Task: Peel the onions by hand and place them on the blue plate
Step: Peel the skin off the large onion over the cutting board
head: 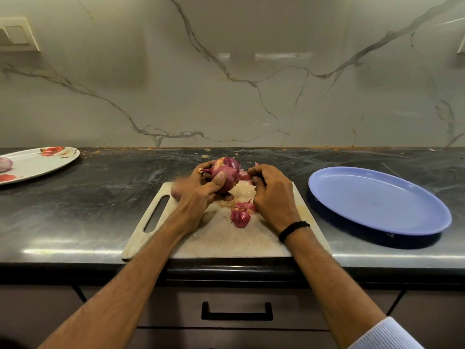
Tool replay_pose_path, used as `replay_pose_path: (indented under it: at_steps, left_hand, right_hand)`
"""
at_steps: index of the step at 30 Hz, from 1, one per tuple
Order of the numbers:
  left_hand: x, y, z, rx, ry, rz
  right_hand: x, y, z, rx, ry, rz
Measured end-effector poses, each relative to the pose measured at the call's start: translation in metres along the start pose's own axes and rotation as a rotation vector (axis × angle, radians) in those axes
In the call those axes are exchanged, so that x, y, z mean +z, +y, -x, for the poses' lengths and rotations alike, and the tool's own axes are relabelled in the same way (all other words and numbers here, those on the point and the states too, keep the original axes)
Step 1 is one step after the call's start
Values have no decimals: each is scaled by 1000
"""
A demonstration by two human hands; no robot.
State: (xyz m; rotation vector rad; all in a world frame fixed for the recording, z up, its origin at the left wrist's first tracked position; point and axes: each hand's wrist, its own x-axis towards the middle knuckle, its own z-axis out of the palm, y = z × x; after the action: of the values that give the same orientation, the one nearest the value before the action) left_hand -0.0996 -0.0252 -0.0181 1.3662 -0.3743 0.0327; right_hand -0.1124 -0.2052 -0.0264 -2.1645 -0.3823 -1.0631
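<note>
My left hand [198, 190] grips a red onion [226, 173] above the far part of the white cutting board [221, 238], thumb across its front. Loose purple skin stands up from the onion's top. My right hand [270, 192] is just right of the onion, fingers curled, pinching a strip of peel [245, 175]. Torn purple peel pieces [240, 215] lie on the board between my wrists. The blue plate [377, 200] sits on the counter to the right with nothing on it.
A white flowered plate [37, 163] at the far left holds another red onion [5, 164] at the frame edge. The dark stone counter [100, 197] ends at a marble wall behind. A drawer with a black handle [236, 312] is below.
</note>
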Motion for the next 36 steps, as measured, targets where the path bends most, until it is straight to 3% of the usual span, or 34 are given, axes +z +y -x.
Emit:
replay_pose_path:
  at_steps: [19, 26, 36]
  left_hand:
    - [-1, -1, 1, 6, -13, -23]
    - [-1, 0, 0, 11, 16, 10]
    - [-3, 0, 1, 46, -49, -130]
  right_hand:
    - [0, -7, 3, -141, -105, -18]
    - [0, -1, 2, -13, -81, 12]
    - [5, -5, 0, -140, -8, -73]
